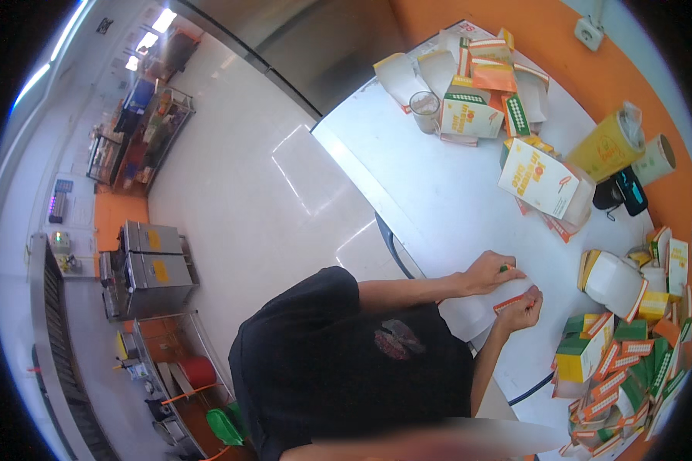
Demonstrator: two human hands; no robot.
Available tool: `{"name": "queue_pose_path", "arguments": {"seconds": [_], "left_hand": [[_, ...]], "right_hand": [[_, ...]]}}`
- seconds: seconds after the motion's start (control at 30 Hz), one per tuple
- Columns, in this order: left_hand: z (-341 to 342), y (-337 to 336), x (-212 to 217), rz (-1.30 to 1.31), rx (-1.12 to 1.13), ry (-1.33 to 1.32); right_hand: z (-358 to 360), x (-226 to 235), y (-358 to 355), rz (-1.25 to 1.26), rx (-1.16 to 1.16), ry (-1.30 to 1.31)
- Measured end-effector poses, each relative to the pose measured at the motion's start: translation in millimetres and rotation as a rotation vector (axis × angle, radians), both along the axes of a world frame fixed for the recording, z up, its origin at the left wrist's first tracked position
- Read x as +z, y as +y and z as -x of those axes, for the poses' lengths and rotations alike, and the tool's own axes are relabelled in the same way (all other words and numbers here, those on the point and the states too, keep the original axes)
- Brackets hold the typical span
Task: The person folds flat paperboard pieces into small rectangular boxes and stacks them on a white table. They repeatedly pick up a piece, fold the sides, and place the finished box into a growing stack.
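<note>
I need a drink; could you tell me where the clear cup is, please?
Head view: the clear cup stands at the table's far end, left of the folded cartons.

You are in the back area of a fast-food outlet. Evidence: white worktop (438,192) against an orange wall (561,46), heaped with flat and folded takeaway cartons (615,369) in green, orange and white; a clear plastic cup (424,109); stainless kitchen units (150,273) and wire racks (142,138) across a pale tiled floor (246,200); strip ceiling lights (161,21) beyond.
</note>
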State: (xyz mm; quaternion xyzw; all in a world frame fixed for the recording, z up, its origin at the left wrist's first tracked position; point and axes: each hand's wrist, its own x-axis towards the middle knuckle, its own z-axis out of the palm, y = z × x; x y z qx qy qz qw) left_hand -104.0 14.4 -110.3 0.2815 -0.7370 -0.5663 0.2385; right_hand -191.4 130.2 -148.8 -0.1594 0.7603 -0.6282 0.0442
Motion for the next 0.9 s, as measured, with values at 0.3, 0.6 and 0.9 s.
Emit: {"name": "queue_pose_path", "arguments": {"seconds": [0.3,0.6,0.9], "left_hand": [[-3,7,3,-0.03,0.083,0.069],[-12,9,5,-0.36,-0.146,0.19],[-27,15,-56,-0.023,-0.079,-0.015]], "right_hand": [[-6,7,-3,0.262,0.06,-0.42],[1,1,14,0.097,0.032,0.055],[5,24,8,0.063,0.116,0.007]]}}
